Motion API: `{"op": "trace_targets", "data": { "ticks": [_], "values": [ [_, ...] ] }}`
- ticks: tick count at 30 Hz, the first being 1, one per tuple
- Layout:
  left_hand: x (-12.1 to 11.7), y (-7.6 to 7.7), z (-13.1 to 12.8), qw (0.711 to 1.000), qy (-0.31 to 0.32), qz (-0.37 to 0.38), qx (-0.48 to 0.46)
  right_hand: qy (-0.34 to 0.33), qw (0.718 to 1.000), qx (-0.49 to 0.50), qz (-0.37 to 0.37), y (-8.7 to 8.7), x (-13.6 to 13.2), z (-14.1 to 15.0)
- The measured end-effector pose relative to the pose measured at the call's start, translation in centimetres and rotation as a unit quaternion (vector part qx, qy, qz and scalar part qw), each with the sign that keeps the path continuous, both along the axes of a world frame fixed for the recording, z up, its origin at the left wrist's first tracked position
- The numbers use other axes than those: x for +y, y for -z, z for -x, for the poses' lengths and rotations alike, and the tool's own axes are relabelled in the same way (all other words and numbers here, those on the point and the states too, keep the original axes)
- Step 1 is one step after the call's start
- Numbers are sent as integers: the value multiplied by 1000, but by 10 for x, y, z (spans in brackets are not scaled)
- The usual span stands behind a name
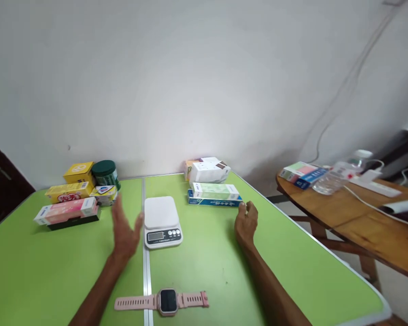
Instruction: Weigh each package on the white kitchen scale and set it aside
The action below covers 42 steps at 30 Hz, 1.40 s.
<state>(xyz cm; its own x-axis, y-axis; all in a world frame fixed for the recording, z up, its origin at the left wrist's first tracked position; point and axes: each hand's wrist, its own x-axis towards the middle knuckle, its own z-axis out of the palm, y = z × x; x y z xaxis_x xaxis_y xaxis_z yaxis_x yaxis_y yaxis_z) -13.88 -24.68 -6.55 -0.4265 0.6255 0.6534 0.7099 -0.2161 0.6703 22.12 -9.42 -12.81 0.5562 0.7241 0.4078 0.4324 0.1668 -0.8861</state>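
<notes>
My left hand is raised with thumb and fingers spread, slightly blurred, and holds nothing. It is just left of a white kitchen scale with a dark display and an unloaded platform. My right hand has loosely curved fingers with nothing visible in them. It is close to the right end of a blue toothpaste box; whether it touches the box I cannot tell. A green and white box lies on top of that one. Nearest me, a smartwatch with a pink strap lies flat.
On the green table, yellow boxes, a dark green tub and a pink box cluster at left. White boxes stand by the wall. A wooden table at right bears boxes, a plastic bottle and a power strip.
</notes>
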Motion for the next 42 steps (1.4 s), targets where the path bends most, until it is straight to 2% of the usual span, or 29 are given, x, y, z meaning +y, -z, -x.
{"op": "trace_targets", "data": {
  "ticks": [4, 7, 10, 12, 15, 19, 24, 28, 31, 33, 36, 39, 42],
  "values": [
    [39, -8, -100, 979, 164, 116, -30, 16, 999, 46, -2, 7, 39, -12],
    [85, -7, -144, 952, 214, 210, -57, -4, 998, 51, -24, 10, 56, -13],
    [129, 0, -168, 943, 199, 263, -51, -37, 998, 26, -41, 9, 62, -12],
    [147, 7, -177, 944, 184, 270, -40, -52, 998, 9, -44, 7, 62, -9],
    [156, 12, -188, 954, 173, 243, -24, -57, 997, 6, -49, 1, 58, -6],
    [150, 7, -194, 960, 183, 211, -16, -40, 998, 24, -52, -6, 48, -3],
    [123, -11, -175, 966, 174, 186, -36, -62, 995, -1, -83, -22, 25, 11],
    [78, -23, -132, 974, 133, 176, -57, -114, 984, -48, -132, -38, -5, 47],
    [41, -24, -92, 982, 90, 156, -59, -176, 970, -65, -157, -43, -31, 82],
    [19, -18, -68, 984, 65, 157, -60, -221, 961, -64, -156, -41, -46, 102],
    [-3, -1, -40, 979, 33, 184, -81, -278, 951, -58, -122, -31, -62, 123],
    [-14, 18, -21, 976, 22, 193, -98, -326, 941, -56, -68, -21, -70, 132],
    [-19, 31, -9, 976, 32, 194, -95, -348, 936, -38, -27, -14, -72, 132]
  ]
}}
